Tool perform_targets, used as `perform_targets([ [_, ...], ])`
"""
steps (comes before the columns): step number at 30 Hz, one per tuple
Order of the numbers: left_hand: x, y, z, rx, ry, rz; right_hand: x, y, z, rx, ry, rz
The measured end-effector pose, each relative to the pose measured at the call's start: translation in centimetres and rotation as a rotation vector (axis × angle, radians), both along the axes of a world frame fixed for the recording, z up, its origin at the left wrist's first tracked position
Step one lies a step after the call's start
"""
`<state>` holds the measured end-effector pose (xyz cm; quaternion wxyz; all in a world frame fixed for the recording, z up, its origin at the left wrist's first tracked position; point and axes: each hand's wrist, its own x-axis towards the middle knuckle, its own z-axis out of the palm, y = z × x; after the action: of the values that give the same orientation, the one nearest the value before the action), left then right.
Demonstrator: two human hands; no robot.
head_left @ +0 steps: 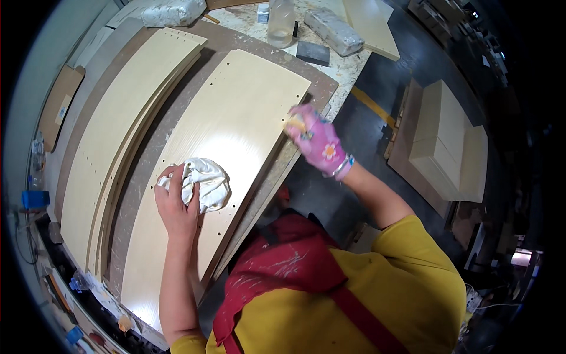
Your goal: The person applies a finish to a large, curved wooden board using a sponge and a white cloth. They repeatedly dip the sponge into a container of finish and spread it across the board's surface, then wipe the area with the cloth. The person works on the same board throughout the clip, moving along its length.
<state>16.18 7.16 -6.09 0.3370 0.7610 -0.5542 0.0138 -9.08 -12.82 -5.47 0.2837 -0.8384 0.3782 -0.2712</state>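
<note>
My bare left hand (177,203) is closed on a bunched white cloth (211,184), which rests on a pale wood panel (236,112). The panel has small dark holes along its edges and a glossy patch of light across its face. My right hand (321,141), in a pink flowered glove, is at the panel's right edge near the far corner. Its fingers close round a small yellowish piece (295,124), slightly blurred; I cannot tell whether it is a sponge or a sanding pad.
Stacked pale panels (127,112) lie left of the panel on a brown board (227,36). At the far side stand a clear bottle (281,25), a small white jar (263,13), a dark grey block (313,53) and a wrapped bundle (333,30). More panels (445,144) sit on a floor pallet at right.
</note>
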Motion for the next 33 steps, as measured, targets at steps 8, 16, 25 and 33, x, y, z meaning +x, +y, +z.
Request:
perform_targets([
  [8,1.4,4.5,1.0,-0.015,0.05,0.037,-0.3,-2.2,1.5,0.091,-0.011,-0.122],
  [16,6.1,20.5,1.6,0.188,-0.117,0.266,1.6,8.3,-2.0,-0.009,0.006,0.323],
  [25,7.1,27.8,1.4,0.287,-0.207,0.225,1.5,0.8,-0.1,-0.011,-0.091,-0.175],
  [33,8.3,30.0,2.3,0.385,-0.083,0.209,4.2,18.1,-3.7,-0.006,-0.245,0.276],
])
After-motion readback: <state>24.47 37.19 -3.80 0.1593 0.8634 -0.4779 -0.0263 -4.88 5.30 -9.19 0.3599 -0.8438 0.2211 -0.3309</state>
